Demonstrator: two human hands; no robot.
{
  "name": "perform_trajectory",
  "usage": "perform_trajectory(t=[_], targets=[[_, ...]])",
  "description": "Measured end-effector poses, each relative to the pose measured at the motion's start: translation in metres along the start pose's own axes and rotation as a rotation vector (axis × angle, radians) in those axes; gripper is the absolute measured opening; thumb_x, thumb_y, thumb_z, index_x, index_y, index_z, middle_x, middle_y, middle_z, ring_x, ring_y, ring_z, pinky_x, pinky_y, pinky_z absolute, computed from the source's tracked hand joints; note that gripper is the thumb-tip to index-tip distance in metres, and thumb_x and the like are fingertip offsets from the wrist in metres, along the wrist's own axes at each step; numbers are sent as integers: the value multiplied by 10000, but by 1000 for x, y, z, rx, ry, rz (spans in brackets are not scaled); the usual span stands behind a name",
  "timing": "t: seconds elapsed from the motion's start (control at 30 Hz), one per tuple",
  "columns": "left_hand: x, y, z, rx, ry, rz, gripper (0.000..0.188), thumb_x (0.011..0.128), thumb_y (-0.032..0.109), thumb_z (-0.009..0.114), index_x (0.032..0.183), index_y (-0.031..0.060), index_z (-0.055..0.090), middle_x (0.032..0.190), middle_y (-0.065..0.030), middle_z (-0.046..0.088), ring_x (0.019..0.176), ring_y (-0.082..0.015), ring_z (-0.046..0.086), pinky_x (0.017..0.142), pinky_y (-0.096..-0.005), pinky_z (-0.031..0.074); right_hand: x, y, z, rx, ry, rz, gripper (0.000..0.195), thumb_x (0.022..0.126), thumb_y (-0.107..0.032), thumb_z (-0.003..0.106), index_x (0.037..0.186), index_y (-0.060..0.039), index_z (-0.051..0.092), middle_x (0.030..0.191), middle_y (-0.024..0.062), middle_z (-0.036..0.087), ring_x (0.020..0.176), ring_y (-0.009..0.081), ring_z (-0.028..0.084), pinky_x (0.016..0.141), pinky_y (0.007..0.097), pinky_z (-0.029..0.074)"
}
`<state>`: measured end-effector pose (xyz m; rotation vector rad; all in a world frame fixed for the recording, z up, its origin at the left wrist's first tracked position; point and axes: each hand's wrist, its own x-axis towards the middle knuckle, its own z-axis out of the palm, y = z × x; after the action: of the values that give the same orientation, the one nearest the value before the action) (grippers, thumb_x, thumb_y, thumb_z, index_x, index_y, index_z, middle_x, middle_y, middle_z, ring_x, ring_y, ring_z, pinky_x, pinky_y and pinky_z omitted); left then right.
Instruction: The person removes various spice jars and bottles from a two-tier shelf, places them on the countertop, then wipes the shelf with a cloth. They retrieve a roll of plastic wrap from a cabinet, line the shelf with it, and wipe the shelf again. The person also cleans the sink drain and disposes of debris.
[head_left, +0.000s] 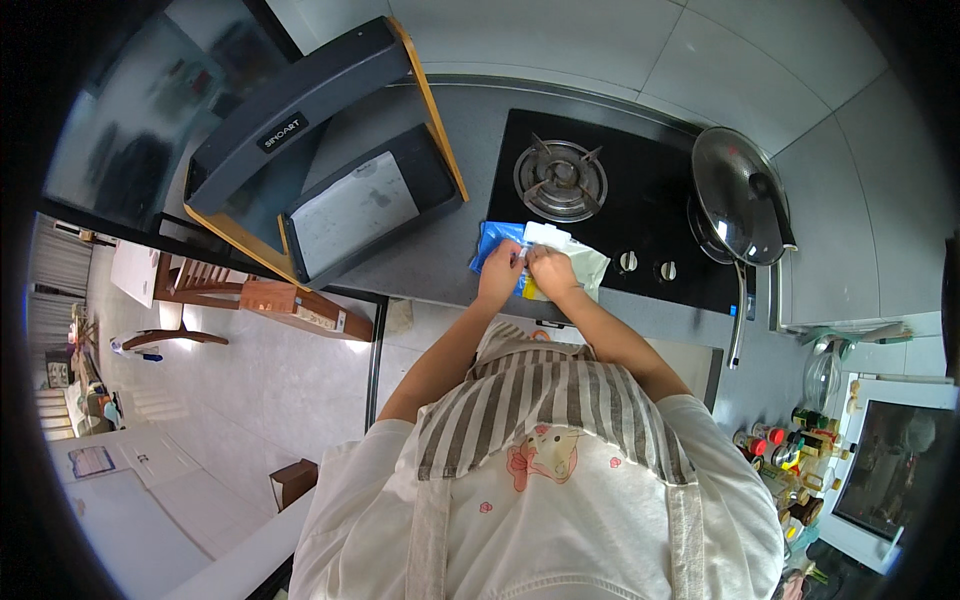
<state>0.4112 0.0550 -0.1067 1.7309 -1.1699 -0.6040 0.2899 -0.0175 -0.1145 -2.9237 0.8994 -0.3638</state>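
A soft plastic pack (590, 262), pale green-white with a white lid-like piece (546, 235), lies at the counter's front edge and over the corner of the black gas hob. Blue plastic (498, 235) with a yellow part adjoins it on the left; whether this is one pack or two I cannot tell. My left hand (501, 266) has its fingers curled on the blue side. Close beside it, my right hand (553, 270) is bent over the pale side. Between the fingertips shows a small whitish bit, partly hidden by the fingers.
The gas hob (645, 187) has a bare left burner (561, 180) and a lidded wok (739, 199), its long handle (739, 322) jutting towards me. A dark grey rack with wooden sides (436, 112) stands at left. Several seasoning bottles (802, 465) and a white-framed oven (892, 465) are at right.
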Motion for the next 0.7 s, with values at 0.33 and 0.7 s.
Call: perform_trajectory(t=[0.33,0.7], targets=[[-2,2,2,327,-51,330,274,740,43,627,1003,95,570,1001,-141,555,942,-330,523,830,-403,429,-5,9,-18,242,73,128,181,722,-144,650,811,-25,547,800,137,589,698,319,614,612,399,510],[6,-3,8,274,32,247,97,705,-8,580,787,32,612,847,-143,586,817,-322,566,732,-410,464,-12,19,-26,566,128,133,61,713,-63,626,759,-48,590,818,103,579,718,307,591,654,391,497]])
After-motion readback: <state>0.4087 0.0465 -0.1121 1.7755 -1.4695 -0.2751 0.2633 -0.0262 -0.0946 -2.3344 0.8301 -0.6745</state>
